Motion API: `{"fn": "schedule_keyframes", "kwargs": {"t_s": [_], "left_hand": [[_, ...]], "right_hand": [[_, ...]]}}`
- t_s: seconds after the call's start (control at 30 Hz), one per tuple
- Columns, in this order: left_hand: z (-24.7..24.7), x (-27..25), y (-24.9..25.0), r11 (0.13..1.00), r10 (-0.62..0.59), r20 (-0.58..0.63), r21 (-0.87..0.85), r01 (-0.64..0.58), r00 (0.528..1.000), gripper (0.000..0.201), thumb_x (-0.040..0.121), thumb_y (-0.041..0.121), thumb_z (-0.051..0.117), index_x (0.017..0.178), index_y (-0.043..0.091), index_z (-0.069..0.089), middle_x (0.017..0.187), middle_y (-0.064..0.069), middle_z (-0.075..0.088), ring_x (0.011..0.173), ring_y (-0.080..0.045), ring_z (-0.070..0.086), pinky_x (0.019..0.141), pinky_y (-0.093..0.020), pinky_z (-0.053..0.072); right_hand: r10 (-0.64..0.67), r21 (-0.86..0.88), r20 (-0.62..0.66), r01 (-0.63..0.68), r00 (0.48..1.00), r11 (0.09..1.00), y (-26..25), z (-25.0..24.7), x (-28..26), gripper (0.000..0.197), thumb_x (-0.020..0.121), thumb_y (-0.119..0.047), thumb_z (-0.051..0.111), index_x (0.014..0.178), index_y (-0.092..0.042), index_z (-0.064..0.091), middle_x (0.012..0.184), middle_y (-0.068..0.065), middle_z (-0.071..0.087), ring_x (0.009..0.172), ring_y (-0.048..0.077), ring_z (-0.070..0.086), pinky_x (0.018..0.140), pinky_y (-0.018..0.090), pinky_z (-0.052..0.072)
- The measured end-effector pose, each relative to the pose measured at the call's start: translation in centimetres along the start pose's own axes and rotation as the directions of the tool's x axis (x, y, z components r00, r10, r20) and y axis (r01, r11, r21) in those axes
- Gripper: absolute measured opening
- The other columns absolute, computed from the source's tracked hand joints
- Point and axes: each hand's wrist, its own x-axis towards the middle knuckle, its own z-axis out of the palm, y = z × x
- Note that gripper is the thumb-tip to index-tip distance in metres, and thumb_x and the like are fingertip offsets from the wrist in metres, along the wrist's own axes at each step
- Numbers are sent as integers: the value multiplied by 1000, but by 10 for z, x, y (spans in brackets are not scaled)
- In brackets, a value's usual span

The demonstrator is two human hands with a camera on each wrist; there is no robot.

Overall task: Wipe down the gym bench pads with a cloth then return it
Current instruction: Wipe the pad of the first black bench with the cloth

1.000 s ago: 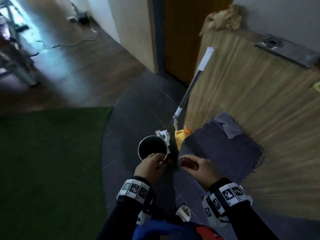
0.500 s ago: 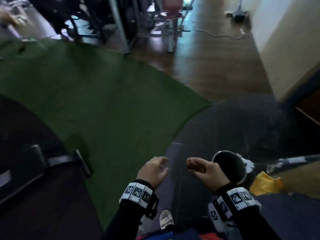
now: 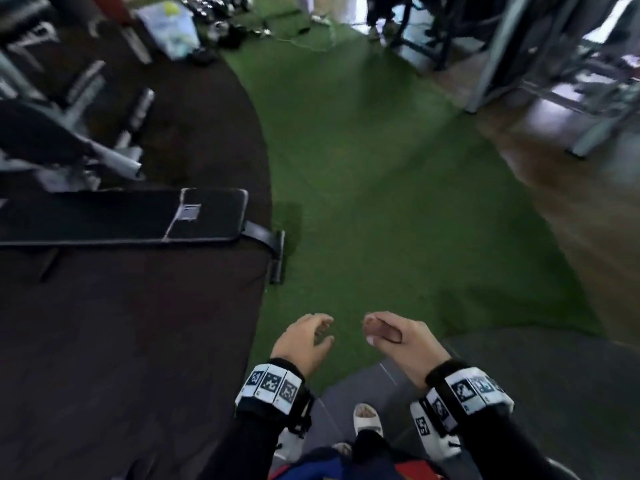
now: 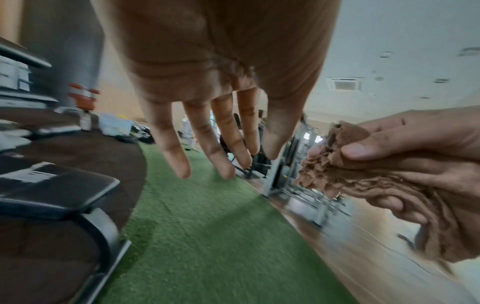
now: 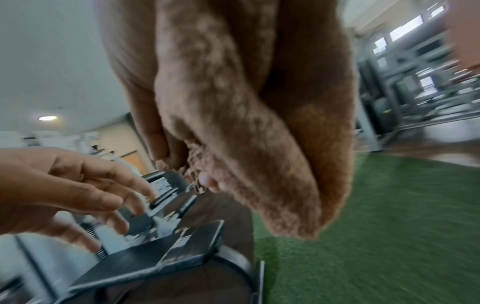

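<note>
My right hand [image 3: 384, 332] grips a bunched brown cloth [image 3: 379, 331], held in front of me above the green turf. The cloth [image 4: 345, 164] shows crumpled between thumb and fingers in the left wrist view, and the cloth [image 5: 246, 133] hangs big and close in the right wrist view. My left hand [image 3: 311, 336] hovers beside it, fingers [image 4: 207, 144] loosely spread and holding nothing. A black gym bench pad [image 3: 114, 216] lies flat to the left, well ahead of both hands; the bench pad [image 4: 52, 185] and its metal frame show in the left wrist view, and the bench pad [image 5: 155, 251] in the right.
Green turf [image 3: 381, 202] runs ahead between a dark brown mat [image 3: 121, 341] on the left and wood floor [image 3: 571, 220] on the right. Grey weight machines [image 3: 519, 46] stand at the far right, another machine [image 3: 52, 133] behind the bench. My sandalled foot [image 3: 367, 415] is below.
The view has swung left from the wooden counter, mop and black bucket to the turf and bench. My left hand has left the bucket's rim; the right hand still holds the cloth.
</note>
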Motion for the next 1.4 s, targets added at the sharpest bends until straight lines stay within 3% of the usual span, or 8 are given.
{"fn": "schedule_keyframes", "kwargs": {"t_s": [0.2,0.37,0.6,0.87,1.0,1.13,1.3,1.4], "left_hand": [[-34,15,-17,991,-136,-142,-35,133,980,31,89,24,59,120,23,57,111,8,59,98,-6,57,91,-29,47],[-75,15,-46,973,-232,-233,-54,226,944,32,91,27,58,122,24,56,114,8,58,101,-6,56,91,-31,47],[-156,9,-129,953,-304,-319,-89,291,898,29,90,26,59,118,25,58,110,9,58,96,-6,57,87,-26,48],[-283,-6,-259,953,-301,-332,-64,297,894,26,87,25,61,113,28,61,99,17,55,91,-2,57,87,-28,49],[-333,-1,-307,967,-253,-338,-54,250,906,30,86,23,61,115,31,58,99,18,57,88,2,56,83,-24,48],[-361,28,-342,979,-206,-283,-63,196,937,29,87,23,60,114,31,59,100,19,57,89,4,56,84,-24,48],[-386,95,-373,988,-157,-217,-31,154,963,30,88,23,58,118,29,58,102,18,55,91,2,55,85,-25,48],[-399,143,-395,986,-165,-182,-15,165,969,31,89,25,56,120,30,56,104,18,55,92,1,55,86,-25,48]], "right_hand": [[-139,-25,198,147,970,989,-26,9,75,32,77,-27,74,104,-40,64,89,-27,65,86,-15,59,78,2,41],[-195,20,314,199,929,980,-64,41,122,32,78,-22,74,103,-38,65,102,-12,69,97,4,63,92,26,49],[-279,-39,376,316,884,948,-141,125,182,33,81,-25,70,112,-34,61,111,-11,64,101,6,59,92,21,46],[-248,31,201,247,948,969,-245,240,239,34,82,-24,71,97,-50,56,103,-23,61,93,-6,57,75,-4,36],[-179,59,153,172,972,983,-276,272,256,37,82,-23,70,96,-54,54,100,-28,61,94,-13,55,79,8,40],[-147,15,95,147,985,989,-287,294,279,44,81,-14,69,103,-49,54,99,-26,60,92,-9,56,81,1,37],[6,53,74,-10,997,999,-288,321,333,49,83,-9,62,126,-29,54,113,-4,63,103,11,59,92,30,48],[12,5,46,-13,999,1000,-291,335,376,51,83,-14,61,130,-30,51,112,-7,59,98,9,57,84,23,44]]}}
